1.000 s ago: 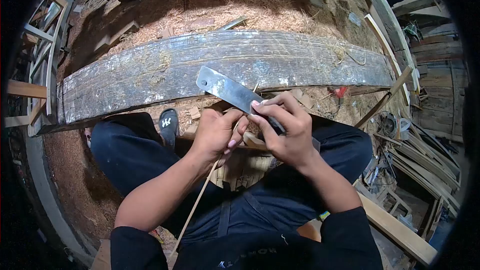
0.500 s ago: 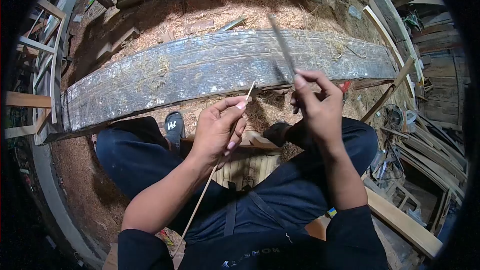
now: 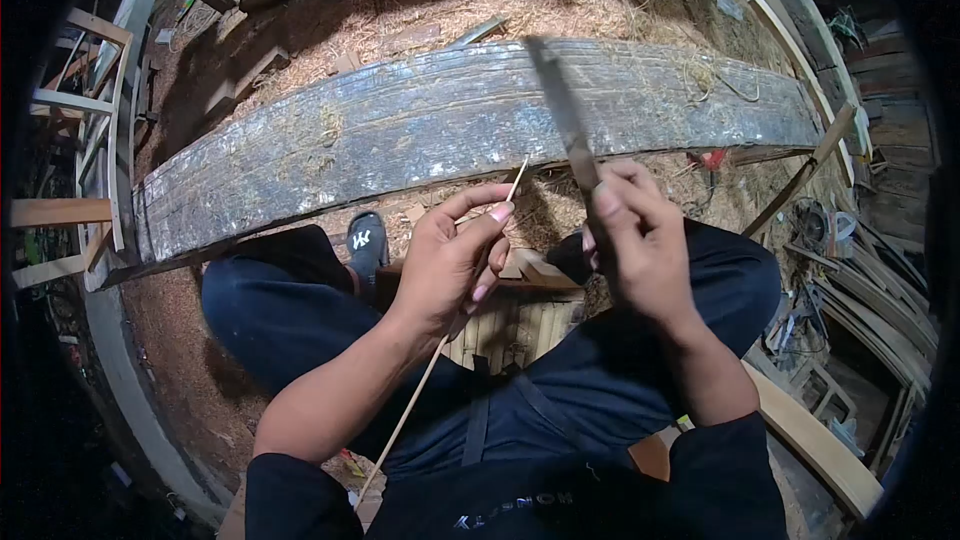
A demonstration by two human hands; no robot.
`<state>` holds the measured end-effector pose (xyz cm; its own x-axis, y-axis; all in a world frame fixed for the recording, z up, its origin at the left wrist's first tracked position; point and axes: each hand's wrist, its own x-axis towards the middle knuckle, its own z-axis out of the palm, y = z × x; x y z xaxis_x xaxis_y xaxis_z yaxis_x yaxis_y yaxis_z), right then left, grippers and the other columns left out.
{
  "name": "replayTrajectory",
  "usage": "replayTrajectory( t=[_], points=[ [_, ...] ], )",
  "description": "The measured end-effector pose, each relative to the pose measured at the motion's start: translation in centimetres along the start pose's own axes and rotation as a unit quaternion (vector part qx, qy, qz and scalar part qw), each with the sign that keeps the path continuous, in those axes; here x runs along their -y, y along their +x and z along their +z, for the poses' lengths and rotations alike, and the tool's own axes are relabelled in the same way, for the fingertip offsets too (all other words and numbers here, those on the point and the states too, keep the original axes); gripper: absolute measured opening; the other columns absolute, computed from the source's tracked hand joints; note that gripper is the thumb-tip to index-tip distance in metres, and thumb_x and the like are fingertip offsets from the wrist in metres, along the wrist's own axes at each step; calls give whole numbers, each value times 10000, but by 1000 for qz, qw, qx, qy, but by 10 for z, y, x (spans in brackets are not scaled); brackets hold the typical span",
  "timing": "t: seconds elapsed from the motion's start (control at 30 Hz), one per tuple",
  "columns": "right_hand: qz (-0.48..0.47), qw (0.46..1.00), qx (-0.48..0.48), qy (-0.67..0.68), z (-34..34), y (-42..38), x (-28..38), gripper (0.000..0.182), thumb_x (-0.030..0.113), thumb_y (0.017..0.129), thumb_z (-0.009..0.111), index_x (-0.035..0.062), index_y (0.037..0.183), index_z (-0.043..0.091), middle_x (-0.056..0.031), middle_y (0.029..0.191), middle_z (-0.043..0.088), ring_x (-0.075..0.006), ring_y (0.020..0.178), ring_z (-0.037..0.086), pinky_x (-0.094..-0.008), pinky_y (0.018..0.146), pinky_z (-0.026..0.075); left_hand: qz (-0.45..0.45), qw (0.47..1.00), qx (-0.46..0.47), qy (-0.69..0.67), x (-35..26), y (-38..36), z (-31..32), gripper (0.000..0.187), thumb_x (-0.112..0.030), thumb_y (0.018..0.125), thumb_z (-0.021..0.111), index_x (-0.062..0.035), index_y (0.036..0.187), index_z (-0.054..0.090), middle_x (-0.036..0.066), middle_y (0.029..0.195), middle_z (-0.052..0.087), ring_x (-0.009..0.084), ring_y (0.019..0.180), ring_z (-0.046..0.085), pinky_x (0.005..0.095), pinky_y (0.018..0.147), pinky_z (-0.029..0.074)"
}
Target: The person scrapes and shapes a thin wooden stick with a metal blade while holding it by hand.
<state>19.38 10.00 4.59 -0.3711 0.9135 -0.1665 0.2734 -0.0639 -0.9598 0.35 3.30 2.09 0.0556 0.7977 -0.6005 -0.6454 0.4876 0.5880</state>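
the plank (image 3: 400,140) lies before you; the stick (image 3: 412,402), in your left hand (image 3: 450,265), sits left of the blade (image 3: 564,115) in your right hand (image 3: 645,240).

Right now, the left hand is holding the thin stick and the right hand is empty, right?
Not quite: the right hand isn't empty; it holds a flat blade, as the head view shows. The left hand does hold the thin stick.

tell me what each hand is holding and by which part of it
The left hand holds a thin stick near its far tip. The right hand holds a flat blade, blurred, by its near end.
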Motion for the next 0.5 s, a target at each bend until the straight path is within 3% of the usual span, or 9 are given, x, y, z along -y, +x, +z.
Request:
replayTrajectory(
  t=[0.03,0.13,0.2,0.5],
  points=[
    [-90,992,-28,-88,4,-1,-7,301,92,919,668,54,1216,691,-60,963,573,-125,738,583,-243,656,477,-3,1000,-4,9,-2,-2,2,298,-175,993,572,-13,1240,535,24,618,535,65,350,368,206,314,266],
    [-228,962,-12,-149,15,-1,-16,371,18,773,777,60,1137,719,-99,956,593,-188,764,612,-285,676,494,2,1000,-16,19,0,-2,2,245,-130,972,541,-8,1185,528,36,610,519,76,332,352,210,303,271],
    [-254,952,-11,-171,20,0,-16,270,35,770,781,42,1033,719,-108,948,604,-220,771,637,-309,666,508,22,999,-23,18,1,-2,3,136,-52,920,509,-4,1047,521,69,609,527,92,320,358,219,296,286],
    [-266,944,-31,-193,27,7,-25,223,81,774,787,39,978,707,-114,887,592,-243,665,637,-351,561,504,20,997,-26,64,-1,8,0,132,-114,951,536,10,992,523,48,586,513,88,322,364,220,303,287]
  ],
)
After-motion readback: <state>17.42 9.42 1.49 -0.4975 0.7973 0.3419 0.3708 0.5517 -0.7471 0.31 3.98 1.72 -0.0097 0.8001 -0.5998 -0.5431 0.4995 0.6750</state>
